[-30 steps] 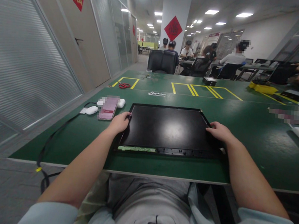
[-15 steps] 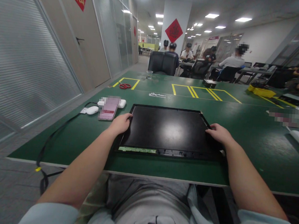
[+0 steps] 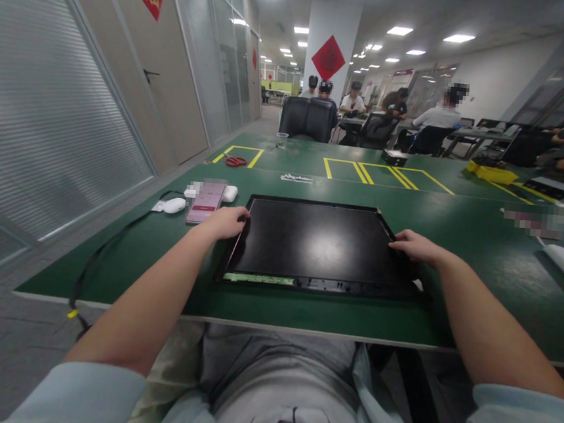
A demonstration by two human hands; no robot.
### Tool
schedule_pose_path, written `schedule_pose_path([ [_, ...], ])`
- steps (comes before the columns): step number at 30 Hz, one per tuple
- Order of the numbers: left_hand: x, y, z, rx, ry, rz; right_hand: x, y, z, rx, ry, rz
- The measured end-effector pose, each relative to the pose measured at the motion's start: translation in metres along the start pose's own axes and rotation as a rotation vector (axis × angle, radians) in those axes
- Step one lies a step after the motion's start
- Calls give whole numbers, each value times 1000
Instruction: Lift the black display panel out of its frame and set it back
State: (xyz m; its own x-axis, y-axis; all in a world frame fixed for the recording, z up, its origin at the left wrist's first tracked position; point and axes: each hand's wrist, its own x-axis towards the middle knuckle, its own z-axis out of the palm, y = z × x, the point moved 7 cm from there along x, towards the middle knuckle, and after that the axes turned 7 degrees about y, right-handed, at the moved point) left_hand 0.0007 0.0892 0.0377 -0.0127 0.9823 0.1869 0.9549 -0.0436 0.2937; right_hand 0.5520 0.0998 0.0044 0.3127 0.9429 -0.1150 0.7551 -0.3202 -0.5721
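we see a phone (image 3: 206,201) near our left hand (image 3: 230,223) and scissors (image 3: 236,162) beyond; the screen (image 3: 313,240) lies on the table (image 3: 312,315) between that hand and our right hand (image 3: 418,246), each gripping a side edge.

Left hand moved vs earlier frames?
Yes, slightly: against the phone, the left hand has shifted away from the body, now overlapping the phone's near right corner in view. It's at the black panel.
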Motion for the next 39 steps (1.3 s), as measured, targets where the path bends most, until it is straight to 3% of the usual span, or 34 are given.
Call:
schedule_pose_path([
  [5,14,4,-5,71,16,-19,6,-3,3,106,-49,92],
  [12,13,6,-6,87,98,-64,15,0,4,-38,15,1],
  [19,-5,-5,-1,-108,202,-113,2,-3,-5,-10,285,-124],
  [21,-4,-7,2,-170,203,-119,0,-3,-5,78,333,-123],
  [27,1,-11,8,-291,177,-128,2,10,-8,665,378,-11],
  [34,-1,-9,10,-375,115,-121,5,22,-26,765,422,17],
  [39,-4,-10,14,-475,103,-133,5,14,-9,675,370,5],
])
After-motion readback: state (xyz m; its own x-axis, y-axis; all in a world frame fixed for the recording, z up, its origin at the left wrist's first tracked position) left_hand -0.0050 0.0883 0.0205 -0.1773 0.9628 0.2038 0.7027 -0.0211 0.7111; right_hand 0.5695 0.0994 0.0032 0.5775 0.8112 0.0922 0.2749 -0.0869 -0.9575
